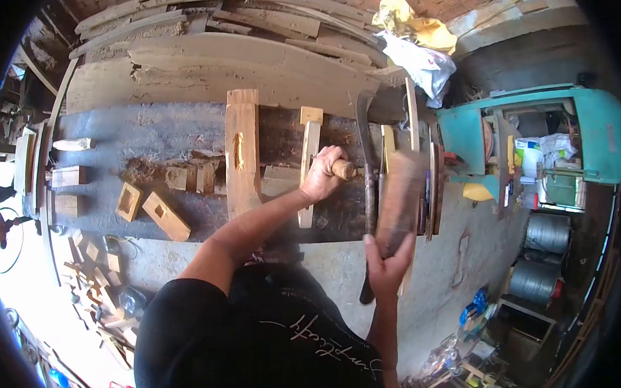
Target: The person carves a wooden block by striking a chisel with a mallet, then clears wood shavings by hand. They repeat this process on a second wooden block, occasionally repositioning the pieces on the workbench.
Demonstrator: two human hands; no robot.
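One wooden handle (343, 170), clasped in the left hand (321, 176) over a narrow wood strip (305, 213) lying front-to-back on the worktop (182, 124), the handle's exposed end facing right toward the blurred wooden block (402, 198) gripped by the right hand (389, 268).

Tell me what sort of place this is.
Probably a woodworking shop: a slotted, rectangular light-brown timber lies on a long dark workbench, and small blocky pale wooden offcuts lie heaped below.
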